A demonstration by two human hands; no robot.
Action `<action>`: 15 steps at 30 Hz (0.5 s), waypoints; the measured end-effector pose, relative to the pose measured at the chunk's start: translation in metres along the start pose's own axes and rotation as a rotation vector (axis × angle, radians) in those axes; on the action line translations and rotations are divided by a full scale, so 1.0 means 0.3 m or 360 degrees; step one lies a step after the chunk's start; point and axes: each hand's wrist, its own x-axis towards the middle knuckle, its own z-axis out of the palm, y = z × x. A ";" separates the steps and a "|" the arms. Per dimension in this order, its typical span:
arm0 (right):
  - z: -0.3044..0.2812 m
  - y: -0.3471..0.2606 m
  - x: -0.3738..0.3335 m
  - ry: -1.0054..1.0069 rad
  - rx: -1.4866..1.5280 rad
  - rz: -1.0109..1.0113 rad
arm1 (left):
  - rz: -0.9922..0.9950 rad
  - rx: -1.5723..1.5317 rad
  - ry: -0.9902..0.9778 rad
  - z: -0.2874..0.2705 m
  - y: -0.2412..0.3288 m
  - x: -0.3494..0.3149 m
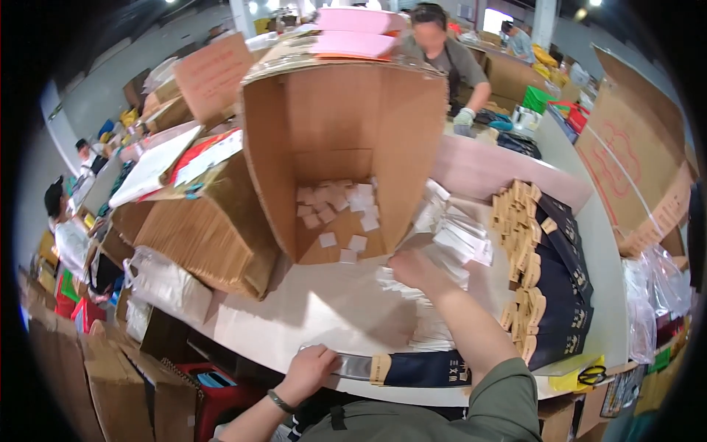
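My left hand [308, 373] is at the table's front edge, its fingers curled over the end of a shiny grey metal strip [353, 366]. A dark navy pair of socks [427, 368] with a tan header card lies along the strip's right part. My right hand [412, 268] is farther off, by the lower right corner of an open cardboard box [339, 103]. Its fingers are bent together and slightly blurred, and what they may hold is hidden. Beside and under it spread many thin white slips [434, 324]. Inside the box lie loose small white squares [335, 199].
Carded navy socks [552, 295] are stacked in an overlapping row at right. Black-handled scissors [591, 376] lie on yellow material at the front right. A tilted carton [213, 236] stands left of the box, pink sheets [357, 33] on top. A gloved co-worker [449, 59] is across the table.
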 end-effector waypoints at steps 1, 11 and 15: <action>0.005 -0.002 -0.014 0.0000 -0.0036 0.0038 | 0.0049 -0.0003 0.0110 -0.001 0.008 0.014; -0.144 -0.470 -0.180 0.0382 0.0739 0.0186 | -0.0405 0.0591 0.1352 -0.496 -0.447 0.197; 0.028 -0.632 -0.250 0.0033 0.0786 0.0037 | -0.0882 0.0299 0.0679 -0.570 -0.587 0.316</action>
